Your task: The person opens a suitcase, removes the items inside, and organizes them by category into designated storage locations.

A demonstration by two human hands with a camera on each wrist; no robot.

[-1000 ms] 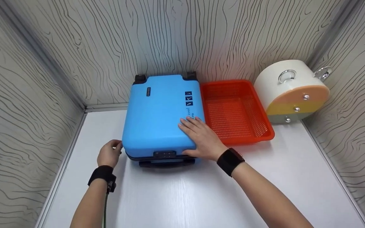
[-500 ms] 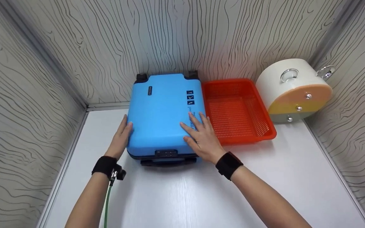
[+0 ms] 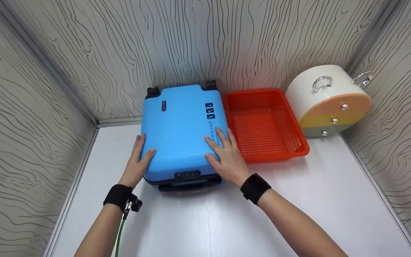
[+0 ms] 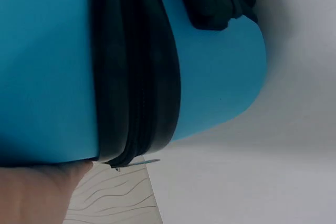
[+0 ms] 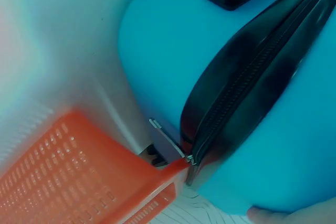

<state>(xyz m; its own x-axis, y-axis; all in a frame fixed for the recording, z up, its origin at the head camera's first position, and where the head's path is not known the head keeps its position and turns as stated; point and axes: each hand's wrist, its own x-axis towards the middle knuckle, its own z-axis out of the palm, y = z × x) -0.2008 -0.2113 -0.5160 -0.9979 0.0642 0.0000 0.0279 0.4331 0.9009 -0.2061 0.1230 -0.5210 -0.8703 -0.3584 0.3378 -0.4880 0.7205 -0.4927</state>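
A light blue hard-shell suitcase (image 3: 180, 132) lies flat on the white table, its wheels toward the back wall and its black handle facing me. My left hand (image 3: 136, 164) rests along its left side, fingers straight and thumb up on the top edge. On the front right corner of the lid lies my right hand (image 3: 228, 157) with fingers spread. The wrist views show a black zipper band (image 4: 139, 77) round the suitcase, with a metal zipper pull (image 5: 165, 137) near the basket side. In the left wrist view only part of the left hand shows.
Against the suitcase's right side stands a red perforated plastic basket (image 3: 262, 157). Farther right, a white drum-shaped box (image 3: 314, 85) with ring handles and a striped orange, yellow and green front stands near the corner. Wood-patterned walls (image 3: 191, 39) enclose the table (image 3: 191, 228).
My left hand has gone from pinching at the front left corner to lying flat along the left side. The suitcase has turned slightly; my right hand has shifted a little on the lid.
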